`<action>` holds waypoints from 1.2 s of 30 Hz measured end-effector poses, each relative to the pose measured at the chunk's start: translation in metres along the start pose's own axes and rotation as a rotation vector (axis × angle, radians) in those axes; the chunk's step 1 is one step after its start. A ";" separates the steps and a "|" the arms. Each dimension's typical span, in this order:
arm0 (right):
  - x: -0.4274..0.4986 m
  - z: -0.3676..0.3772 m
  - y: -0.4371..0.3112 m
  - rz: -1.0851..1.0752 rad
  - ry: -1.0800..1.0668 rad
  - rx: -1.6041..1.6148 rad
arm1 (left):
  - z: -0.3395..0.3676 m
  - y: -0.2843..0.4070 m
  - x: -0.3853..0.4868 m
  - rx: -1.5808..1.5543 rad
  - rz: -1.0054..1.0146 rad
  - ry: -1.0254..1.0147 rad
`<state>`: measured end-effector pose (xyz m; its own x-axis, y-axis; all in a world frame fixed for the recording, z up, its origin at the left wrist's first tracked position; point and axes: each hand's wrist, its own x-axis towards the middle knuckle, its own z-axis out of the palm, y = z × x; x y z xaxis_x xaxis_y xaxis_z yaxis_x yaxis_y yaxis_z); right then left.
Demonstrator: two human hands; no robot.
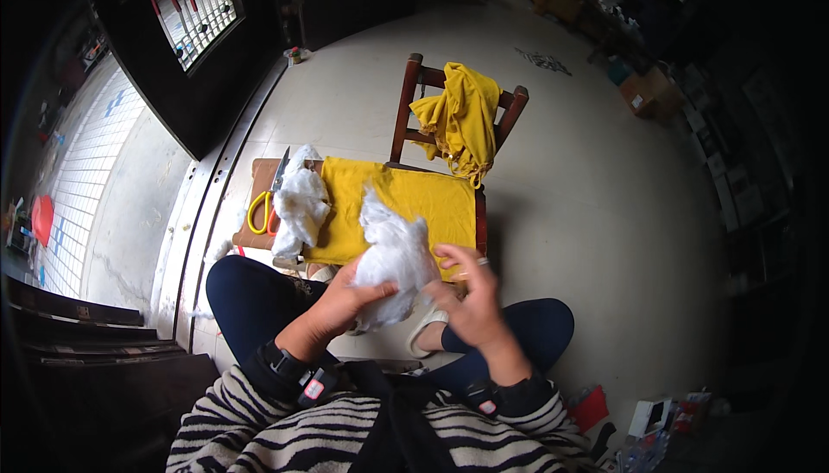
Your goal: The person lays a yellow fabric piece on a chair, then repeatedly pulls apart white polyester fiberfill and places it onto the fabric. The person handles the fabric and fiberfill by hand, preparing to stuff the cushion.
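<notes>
My left hand (346, 301) holds a tuft of white fibre stuffing (395, 259), its thumb lying across the near side. My right hand (476, 301) is right beside the tuft, slightly blurred, fingers apart and a ring on one. Whether its fingertips touch the fibre is hard to tell. Below the tuft a yellow cloth (427, 198) lies spread over a low surface. At its left sits a second clump of white stuffing (301, 204), partly over scissors (260, 213) with yellow and orange handles.
A wooden chair (405, 107) stands beyond the cloth, with crumpled yellow fabric (463, 117) draped over its back. To the left is an open dark door (136, 78) above a metal threshold (214, 194). A cardboard box (651, 91) rests on the floor at far right.
</notes>
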<state>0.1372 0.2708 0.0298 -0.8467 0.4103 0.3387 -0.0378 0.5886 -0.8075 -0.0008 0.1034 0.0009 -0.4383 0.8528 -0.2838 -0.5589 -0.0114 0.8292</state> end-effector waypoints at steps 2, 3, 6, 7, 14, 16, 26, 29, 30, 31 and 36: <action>-0.002 0.018 -0.007 -0.095 0.084 -0.107 | 0.005 0.000 -0.001 0.142 0.018 -0.017; -0.003 0.025 -0.006 -0.082 0.105 -0.122 | 0.007 0.000 -0.001 0.140 0.013 -0.042; -0.002 0.030 0.007 0.021 0.227 0.003 | 0.010 0.001 -0.004 0.091 -0.028 -0.082; -0.001 0.030 0.012 0.100 0.211 0.116 | 0.010 0.003 -0.005 0.052 -0.080 -0.040; -0.003 0.020 0.014 0.194 0.169 0.291 | 0.008 0.006 -0.005 0.005 -0.070 0.046; -0.008 0.025 0.010 -0.005 0.129 -0.071 | 0.011 0.003 -0.003 0.074 -0.043 0.012; -0.003 0.028 0.043 0.372 0.400 0.700 | 0.000 -0.014 0.007 -0.204 0.011 0.069; -0.002 0.017 0.049 0.465 0.513 0.910 | -0.008 -0.017 0.009 -0.248 0.075 0.064; -0.003 0.012 0.051 0.463 0.512 0.936 | -0.009 -0.017 0.010 -0.278 0.069 0.096; -0.002 0.008 0.052 0.553 0.549 0.948 | -0.010 -0.017 0.010 -0.286 0.073 0.114; 0.001 -0.006 0.056 0.635 0.590 1.198 | -0.013 -0.011 0.008 -0.359 0.107 0.201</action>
<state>0.1376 0.3081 -0.0119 -0.5669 0.7634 -0.3096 -0.4060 -0.5859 -0.7013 -0.0076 0.1037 -0.0172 -0.6158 0.7187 -0.3228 -0.6967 -0.3054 0.6491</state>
